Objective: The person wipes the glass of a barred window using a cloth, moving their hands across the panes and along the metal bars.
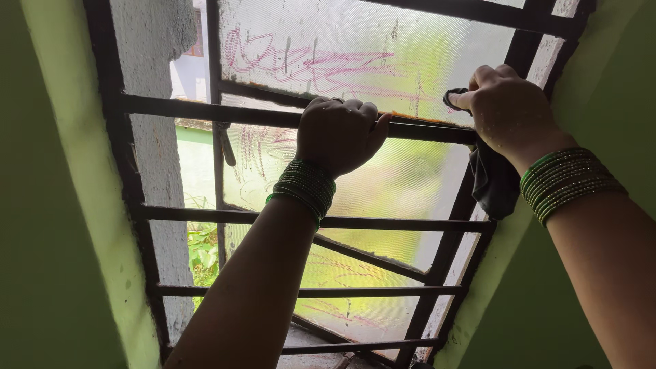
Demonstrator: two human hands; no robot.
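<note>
Cloth (493, 181), dark and limp, hangs from our right hand (509, 113) at the right end of the window grille (225, 214); its upper corner is pinched between our fingers (463, 100) and pressed up against the frosted glass pane (383, 65), while the rest droops down over the dark window frame (456, 236); our right-hand fingers are drawn together, clamped on that cloth. Our left hand (339, 133) sits further left on the same level; its fingers are curled tight around the upper horizontal bar (205, 111) of the grille, thumb tucked against the bar's right side, where a rusty orange streak shows. Both wrists carry stacks of green bangles (305, 188); the set on the right wrist is wider. Pink scribbles (301, 65) run across the pane above the bar, and fainter ones mark the lower glass. Behind the bars the pane stands swung open on the left, so we see a rough grey wall (147, 41) and green leaves (203, 254) outside; light green painted walls (61, 205) flank the window on both sides.
</note>
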